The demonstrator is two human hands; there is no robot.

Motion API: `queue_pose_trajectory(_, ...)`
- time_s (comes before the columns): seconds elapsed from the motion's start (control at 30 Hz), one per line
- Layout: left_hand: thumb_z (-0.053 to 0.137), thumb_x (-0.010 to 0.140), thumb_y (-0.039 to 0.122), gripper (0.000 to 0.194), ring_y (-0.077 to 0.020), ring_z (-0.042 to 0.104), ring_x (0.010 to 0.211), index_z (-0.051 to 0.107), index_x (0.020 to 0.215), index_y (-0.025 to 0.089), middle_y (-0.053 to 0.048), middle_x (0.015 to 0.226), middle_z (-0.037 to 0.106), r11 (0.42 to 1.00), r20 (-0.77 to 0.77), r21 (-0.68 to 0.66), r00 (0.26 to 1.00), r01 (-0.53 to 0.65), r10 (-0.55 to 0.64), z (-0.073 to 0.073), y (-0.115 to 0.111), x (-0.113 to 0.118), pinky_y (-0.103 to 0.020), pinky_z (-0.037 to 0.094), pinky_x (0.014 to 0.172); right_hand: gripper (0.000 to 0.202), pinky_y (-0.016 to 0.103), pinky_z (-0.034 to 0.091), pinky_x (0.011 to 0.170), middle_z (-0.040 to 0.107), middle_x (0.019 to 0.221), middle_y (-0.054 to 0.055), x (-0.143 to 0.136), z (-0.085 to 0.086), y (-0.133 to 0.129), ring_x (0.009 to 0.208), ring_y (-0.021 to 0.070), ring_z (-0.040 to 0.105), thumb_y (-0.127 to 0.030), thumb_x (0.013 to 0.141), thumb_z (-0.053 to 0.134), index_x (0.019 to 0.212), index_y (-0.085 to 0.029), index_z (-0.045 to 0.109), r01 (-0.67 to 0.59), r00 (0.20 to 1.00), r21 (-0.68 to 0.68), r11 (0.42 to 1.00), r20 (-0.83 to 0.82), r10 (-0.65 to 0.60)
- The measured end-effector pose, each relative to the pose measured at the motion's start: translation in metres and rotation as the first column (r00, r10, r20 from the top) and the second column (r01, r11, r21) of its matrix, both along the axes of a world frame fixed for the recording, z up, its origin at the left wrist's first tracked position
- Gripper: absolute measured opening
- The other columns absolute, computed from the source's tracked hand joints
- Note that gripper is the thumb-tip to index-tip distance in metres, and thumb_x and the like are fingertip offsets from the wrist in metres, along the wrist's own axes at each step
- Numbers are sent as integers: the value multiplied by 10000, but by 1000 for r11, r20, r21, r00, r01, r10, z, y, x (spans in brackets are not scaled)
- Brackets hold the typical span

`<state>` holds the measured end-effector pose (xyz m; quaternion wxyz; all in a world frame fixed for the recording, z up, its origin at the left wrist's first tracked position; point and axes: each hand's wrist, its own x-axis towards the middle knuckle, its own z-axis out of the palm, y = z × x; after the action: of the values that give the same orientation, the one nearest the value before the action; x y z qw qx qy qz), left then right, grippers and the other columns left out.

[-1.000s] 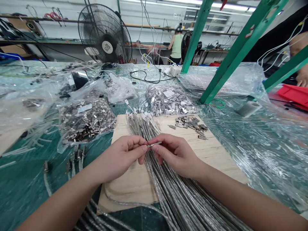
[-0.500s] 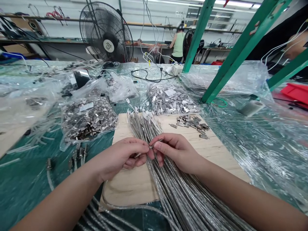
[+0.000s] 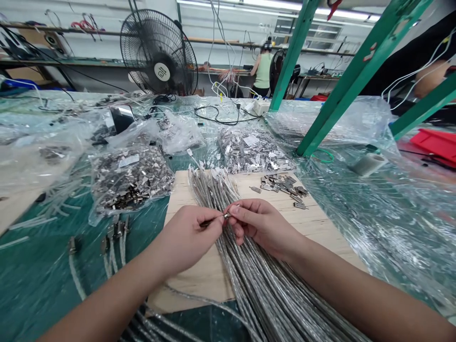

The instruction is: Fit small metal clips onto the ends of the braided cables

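Over the cable bundle, my two hands meet fingertip to fingertip. My left hand point(image 3: 190, 235) is closed, pinching a small dark metal connector point(image 3: 207, 222) between thumb and forefinger. My right hand point(image 3: 261, 225) is closed too, its thumb and fingers on the silvery end of that small part; the fingers hide much of it. Below them the clear-sheathed braided cables point(image 3: 256, 275) run across a wooden board point(image 3: 192, 270), with white-tipped ends at the far side. One loose cable point(image 3: 210, 300) curves beneath my left hand. Several metal connector shells point(image 3: 283, 185) lie on the board at right.
Two plastic bags of metal parts, one at left point(image 3: 133, 180) and one behind the board point(image 3: 254, 147), lie on the film-covered table. Cables with connectors fitted point(image 3: 116, 232) rest at left. A fan point(image 3: 160, 57), green posts point(image 3: 356, 76) and a person point(image 3: 262, 71) are beyond.
My left hand has turned, its back now more upward and its lower fingers tucked out of sight. The dark connector shows between its fingertips. The view has tilted slightly.
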<state>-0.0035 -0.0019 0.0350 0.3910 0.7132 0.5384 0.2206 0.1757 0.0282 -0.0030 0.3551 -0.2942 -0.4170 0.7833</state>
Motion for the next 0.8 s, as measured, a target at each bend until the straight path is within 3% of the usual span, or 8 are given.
queue_pose_trajectory(0.2,354,943,294,340,-134,468,553,616,756,184,-1,644,581,984,-175,153,982,92,-65,-4,-2,4,-242,298,516,246,202,492,432,556,585,-21,-3,0,-1,449,85,504,-369,848,642,769,-137,613,40,977,202,978,196,-81)
queue_pose_trajectory(0.43,344,961,318,347,-140,514,603,594,758,189,4,668,587,985,-152,129,984,116,-96,-3,-2,1,-246,308,546,229,161,356,377,545,646,-27,0,2,-6,473,73,482,-380,905,562,815,-169,558,-41,927,377,925,360,-106)
queue_pose_trajectory(0.63,341,956,306,343,-123,454,545,537,702,186,27,589,477,971,-237,194,967,141,-94,-8,-3,3,-253,266,523,219,194,355,463,496,581,-52,1,3,-7,489,78,441,-359,921,541,807,-172,532,-27,932,441,897,335,-137)
queue_pose_trajectory(0.7,343,951,307,354,-126,453,539,527,675,184,25,575,462,966,-259,214,962,142,-84,-7,-3,8,-253,265,520,231,187,329,434,474,555,-60,1,6,-6,468,74,416,-373,904,558,795,-171,531,-42,940,413,910,324,-104)
queue_pose_trajectory(0.8,368,945,335,335,-148,508,578,588,736,191,6,617,550,972,-255,197,964,127,-75,0,-1,6,-244,306,541,251,175,278,353,492,589,-60,0,7,-2,409,63,392,-424,873,577,848,-178,534,-46,965,318,947,260,-41)
